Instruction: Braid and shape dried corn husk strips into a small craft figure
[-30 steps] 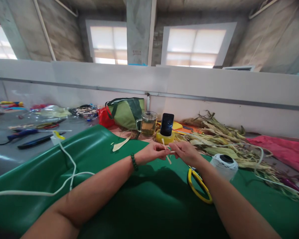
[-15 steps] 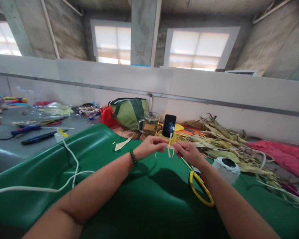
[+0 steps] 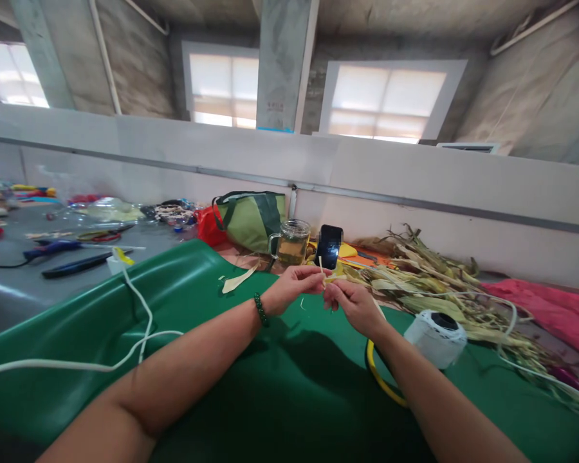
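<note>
Both hands meet over the green sheet (image 3: 270,386), fingers pinched around a small piece of pale corn husk (image 3: 321,263). My left hand (image 3: 296,285), with a dark green bead bracelet at its wrist, grips the piece from the left. From the right, my right hand (image 3: 354,302) pinches the same piece, its fingertips close against the left ones. One narrow end of the husk sticks up between them; the rest is mostly covered by fingers. Scissors with yellow handles (image 3: 381,379) lie partly under my right forearm. A spool of white thread (image 3: 437,337) stands to the right.
Behind the hands are a phone (image 3: 329,246), a glass mug (image 3: 292,241) of yellowish liquid and a green bag (image 3: 253,218). Dried corn husks (image 3: 429,276) pile up at the right. A white cable (image 3: 77,366) crosses the sheet at left, near a glue gun (image 3: 53,249).
My right hand has shifted slightly left, closer to my left hand, and its forearm covers more of the scissors. Less of the husk piece shows between the fingers.
</note>
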The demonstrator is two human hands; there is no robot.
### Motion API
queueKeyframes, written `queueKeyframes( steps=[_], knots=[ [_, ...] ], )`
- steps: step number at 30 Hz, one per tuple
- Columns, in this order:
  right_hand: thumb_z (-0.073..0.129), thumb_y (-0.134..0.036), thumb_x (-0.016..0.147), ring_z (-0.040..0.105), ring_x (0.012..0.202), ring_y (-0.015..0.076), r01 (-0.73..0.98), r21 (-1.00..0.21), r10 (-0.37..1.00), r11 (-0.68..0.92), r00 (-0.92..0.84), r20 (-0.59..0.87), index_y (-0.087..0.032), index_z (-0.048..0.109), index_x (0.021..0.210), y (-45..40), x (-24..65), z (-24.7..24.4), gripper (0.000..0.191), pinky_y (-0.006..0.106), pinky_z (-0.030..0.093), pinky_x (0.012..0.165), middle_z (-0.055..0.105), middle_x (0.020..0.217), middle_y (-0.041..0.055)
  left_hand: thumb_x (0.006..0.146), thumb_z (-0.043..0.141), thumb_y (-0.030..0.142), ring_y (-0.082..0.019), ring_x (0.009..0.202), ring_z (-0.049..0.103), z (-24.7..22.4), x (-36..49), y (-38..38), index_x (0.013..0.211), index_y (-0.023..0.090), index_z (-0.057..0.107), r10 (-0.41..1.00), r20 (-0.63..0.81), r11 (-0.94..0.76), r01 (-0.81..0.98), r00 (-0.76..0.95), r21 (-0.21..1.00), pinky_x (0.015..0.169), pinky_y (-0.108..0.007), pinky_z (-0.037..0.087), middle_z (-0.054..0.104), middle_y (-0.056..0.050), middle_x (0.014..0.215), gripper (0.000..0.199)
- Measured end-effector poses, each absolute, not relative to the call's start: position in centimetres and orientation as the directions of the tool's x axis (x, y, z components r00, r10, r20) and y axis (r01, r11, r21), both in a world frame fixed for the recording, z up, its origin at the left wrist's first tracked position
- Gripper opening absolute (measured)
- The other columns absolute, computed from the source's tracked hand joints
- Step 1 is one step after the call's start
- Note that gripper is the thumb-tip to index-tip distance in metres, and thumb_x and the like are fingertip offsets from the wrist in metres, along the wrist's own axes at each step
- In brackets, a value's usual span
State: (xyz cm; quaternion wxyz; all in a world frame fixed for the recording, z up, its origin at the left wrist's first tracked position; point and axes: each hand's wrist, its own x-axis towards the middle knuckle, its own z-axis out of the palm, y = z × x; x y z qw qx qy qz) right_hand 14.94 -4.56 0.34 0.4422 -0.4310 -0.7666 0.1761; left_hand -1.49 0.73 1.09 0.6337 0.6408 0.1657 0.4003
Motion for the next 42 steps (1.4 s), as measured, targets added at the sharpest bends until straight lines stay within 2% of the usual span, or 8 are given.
queueKeyframes(
  steps=[5,10,15,19,22,29,38,42],
  knots=[
    [0.043,-0.053,0.089,0.051,0.048,0.0117,0.486,-0.69,0.842,0.536,-0.25,0.478,-0.019,0.056,0.062,-4.7,14.6,0.3,0.045,0.024,0.043,0.049,0.06,0.054,0.0019,0.064,0.074,0.051,-0.008,0.05,0.054,1.1,-1.5,0.9,0.08,0.011,0.061,0.674,0.403,-0.315,-0.253,0.619,0.915,0.052,-0.02,0.043,0.058,0.002,0.055,0.045],
    [0.044,-0.048,0.088,0.05,0.047,0.0111,0.506,-0.7,0.862,0.504,-0.252,0.439,-0.018,0.057,0.062,-4.9,14.4,0.3,0.042,0.024,0.041,0.048,0.06,0.053,0.0015,0.067,0.069,0.056,-0.01,0.048,0.056,1.1,-1.7,1.0,0.073,0.011,0.059,0.624,0.33,-0.321,-0.152,0.708,0.935,0.05,-0.022,0.045,0.061,-0.001,0.054,0.047],
    [0.042,-0.047,0.089,0.055,0.055,0.0144,0.524,-0.69,0.847,0.5,-0.13,0.515,-0.019,0.058,0.064,-4.8,15.0,0.5,0.041,0.027,0.046,0.056,0.062,0.059,0.0031,0.067,0.073,0.049,-0.006,0.046,0.05,1.8,-2.6,1.8,0.077,0.012,0.056,0.724,0.23,-0.066,-0.266,0.65,0.962,0.05,-0.018,0.042,0.056,0.003,0.052,0.042],
    [0.047,-0.045,0.087,0.062,0.086,0.0211,0.596,-0.618,0.771,0.513,-0.004,0.636,-0.018,0.065,0.093,-4.6,15.5,0.9,0.033,0.034,0.048,0.077,0.069,0.092,0.0088,0.074,0.071,0.038,-0.003,0.038,0.036,2.4,-3.3,1.8,0.079,0.015,0.051,0.637,0.174,0.145,-0.338,0.751,0.93,0.044,-0.015,0.03,0.038,0.01,0.043,0.031],
    [0.05,-0.044,0.086,0.058,0.103,0.0241,0.624,-0.534,0.724,0.57,-0.074,0.686,-0.02,0.068,0.095,-4.8,15.2,1.0,0.032,0.038,0.043,0.091,0.067,0.105,0.0103,0.077,0.069,0.036,-0.003,0.037,0.033,2.2,-3.1,1.3,0.082,0.015,0.05,0.553,0.159,0.174,-0.3,0.818,0.938,0.042,-0.015,0.026,0.038,0.01,0.044,0.029],
    [0.051,-0.046,0.087,0.056,0.061,0.015,0.573,-0.569,0.79,0.589,-0.261,0.555,-0.019,0.066,0.069,-5.3,15.1,1.4,0.036,0.026,0.044,0.061,0.064,0.064,0.0022,0.075,0.069,0.042,-0.006,0.043,0.05,1.3,-2.0,0.5,0.081,0.014,0.052,0.489,0.157,0.126,-0.248,0.858,0.961,0.046,-0.017,0.036,0.056,0.004,0.051,0.034],
    [0.044,-0.05,0.089,0.052,0.058,0.0155,0.575,-0.536,0.745,0.618,-0.211,0.633,-0.02,0.063,0.066,-5.2,14.5,0.2,0.042,0.027,0.041,0.058,0.058,0.06,0.0026,0.069,0.075,0.041,-0.011,0.048,0.061,1.6,-2.5,-0.2,0.078,0.013,0.055,0.516,0.205,0.178,-0.338,0.832,0.924,0.053,-0.021,0.047,0.066,-0.002,0.057,0.036],
    [0.051,-0.048,0.085,0.056,0.068,0.0171,0.538,-0.542,0.741,0.646,-0.271,0.614,-0.02,0.063,0.074,-5.2,15.3,0.9,0.032,0.029,0.045,0.067,0.063,0.072,0.0039,0.068,0.075,0.044,-0.012,0.051,0.062,1.8,-2.4,0.0,0.082,0.01,0.061,0.53,0.169,0.134,-0.279,0.831,0.951,0.055,-0.022,0.049,0.066,-0.003,0.058,0.039]
  ],
)
